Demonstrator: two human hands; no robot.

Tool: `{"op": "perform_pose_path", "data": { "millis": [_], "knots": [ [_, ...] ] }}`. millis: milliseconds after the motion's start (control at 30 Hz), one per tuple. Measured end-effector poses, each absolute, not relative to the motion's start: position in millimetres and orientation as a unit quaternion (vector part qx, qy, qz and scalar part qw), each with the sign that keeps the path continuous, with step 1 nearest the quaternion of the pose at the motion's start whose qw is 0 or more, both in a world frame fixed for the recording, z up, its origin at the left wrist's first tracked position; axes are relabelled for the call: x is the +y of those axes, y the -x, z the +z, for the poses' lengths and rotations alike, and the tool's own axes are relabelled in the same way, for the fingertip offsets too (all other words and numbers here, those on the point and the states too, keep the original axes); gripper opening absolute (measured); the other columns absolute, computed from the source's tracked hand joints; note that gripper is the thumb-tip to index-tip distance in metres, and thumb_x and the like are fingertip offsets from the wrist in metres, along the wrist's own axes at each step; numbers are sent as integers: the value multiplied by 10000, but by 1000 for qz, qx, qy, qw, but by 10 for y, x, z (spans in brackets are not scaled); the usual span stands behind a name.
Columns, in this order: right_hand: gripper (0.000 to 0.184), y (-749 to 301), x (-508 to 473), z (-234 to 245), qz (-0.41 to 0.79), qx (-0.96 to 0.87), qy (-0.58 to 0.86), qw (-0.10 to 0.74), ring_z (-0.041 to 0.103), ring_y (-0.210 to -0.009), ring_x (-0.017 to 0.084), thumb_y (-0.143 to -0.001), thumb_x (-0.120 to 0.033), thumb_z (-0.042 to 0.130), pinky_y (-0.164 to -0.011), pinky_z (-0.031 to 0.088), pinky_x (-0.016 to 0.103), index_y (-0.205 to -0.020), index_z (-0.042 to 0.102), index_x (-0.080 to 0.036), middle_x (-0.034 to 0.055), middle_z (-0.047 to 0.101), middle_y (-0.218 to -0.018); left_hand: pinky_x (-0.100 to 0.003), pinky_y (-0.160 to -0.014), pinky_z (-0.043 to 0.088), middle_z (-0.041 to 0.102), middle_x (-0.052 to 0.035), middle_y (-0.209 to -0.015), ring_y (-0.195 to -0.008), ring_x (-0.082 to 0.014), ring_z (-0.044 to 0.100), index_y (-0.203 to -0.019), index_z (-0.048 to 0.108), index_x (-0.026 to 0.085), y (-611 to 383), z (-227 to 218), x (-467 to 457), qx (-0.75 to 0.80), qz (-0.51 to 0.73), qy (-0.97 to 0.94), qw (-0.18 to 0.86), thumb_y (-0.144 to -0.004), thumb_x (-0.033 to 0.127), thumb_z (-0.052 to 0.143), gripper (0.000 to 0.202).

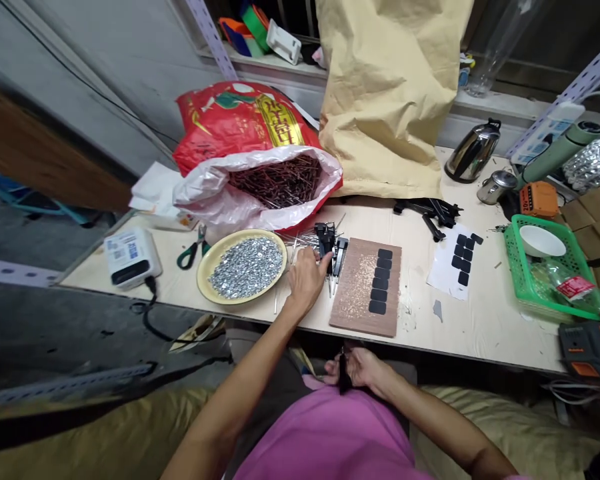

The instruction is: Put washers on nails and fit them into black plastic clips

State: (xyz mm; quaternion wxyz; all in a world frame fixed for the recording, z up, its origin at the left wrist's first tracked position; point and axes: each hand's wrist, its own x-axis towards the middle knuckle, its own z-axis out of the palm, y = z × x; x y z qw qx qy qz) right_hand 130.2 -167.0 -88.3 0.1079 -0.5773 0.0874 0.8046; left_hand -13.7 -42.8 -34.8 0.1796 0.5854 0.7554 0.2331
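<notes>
My left hand (306,280) reaches over the table and rests beside a small heap of black clips (331,248), its fingers curled and touching one of them. My right hand (361,368) sits low, under the table edge near my lap, closed round a black clip-like part (344,377). A brown board (369,287) with a column of black pads lies just right of the left hand. A yellow plate (204,269) heaped with small silver nuts stands to its left. Loose metal pins (300,241) lie behind the hand.
A red-and-white bag (240,133) full of dark nails lies at the back, beside a tall brown paper sack (387,93). Also here: pliers (193,250), a white charger box (129,257), a white sheet with black pads (455,267), a green basket (525,280), a kettle (473,152).
</notes>
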Motion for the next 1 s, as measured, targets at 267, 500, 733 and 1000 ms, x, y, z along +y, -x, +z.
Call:
{"op": "perform_pose_path", "data": {
  "millis": [267,500,733,1000],
  "knots": [
    [366,-1338,-1915,-316,826,-210,519,67,649,-734,154,-856,-480,570,-746,520,317,-977,579,-135,56,614,-825,-305,-658,416,693,-129,-846,-797,-250,654,-834,629,144,153,-195,-324,745,189,-592,243,-892,299,446,247],
    [339,-1422,-1151,338,196,-923,307,127,578,-909,205,-977,-181,334,-762,465,351,-1152,624,-180,129,655,-1054,-297,-662,417,693,-118,-876,-796,-232,640,-925,639,148,373,-53,-365,717,237,-626,194,-934,305,379,304],
    [171,-1121,66,-25,-46,-997,48,-39,514,-1016,202,-876,-67,532,-845,406,341,-836,648,-187,55,644,-1020,-330,-681,448,675,-115,-1011,-913,-280,623,-939,682,189,1145,-33,-543,796,143,-574,131,-874,244,478,221],
    [221,-1014,294,-136,-69,-994,-82,-12,524,-831,150,-945,-96,413,-864,404,334,-865,602,-178,36,613,-847,-335,-760,455,649,-88,-873,-923,-256,581,-918,714,194,1430,-363,-561,713,179,-664,137,-855,255,536,198]
  ]
}}
